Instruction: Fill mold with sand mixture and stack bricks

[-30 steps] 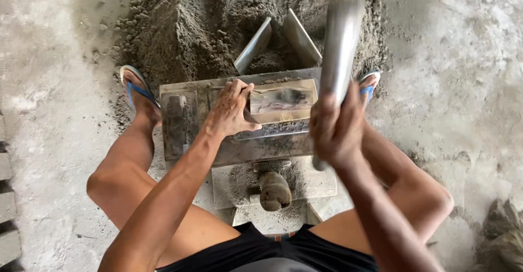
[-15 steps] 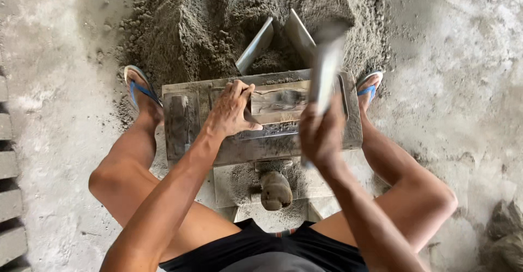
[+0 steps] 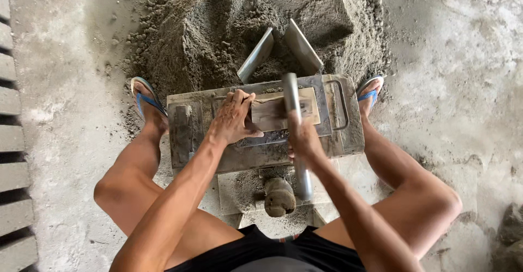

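While I squat on the concrete floor (image 3: pixel 463 87), my left foot's blue sandal (image 3: pixel 143 95) sits at the left, and beside it the grey metal mould box (image 3: pixel 188 141) stands between my feet, caked with dried mortar. My left hand (image 3: pixel 233 120) lies flat with spread fingers on the left end of the pale wooden block (image 3: pixel 272 114) set into the top of the mould, pressing on it and gripping nothing. Right of that, my right hand (image 3: pixel 305 141) is wrapped tight around a grey metal bar (image 3: pixel 291 95). The bar lies lengthwise, near to far, its far end touching the wooden block and its near end sticking out below my fist. Half a second ago the bar was raised and tilted, blurred above the right side of the mould; now it has come down onto the block. My left hand has stayed put. Beyond the mould rises a heap of damp grey sand mix (image 3: pixel 218 27).
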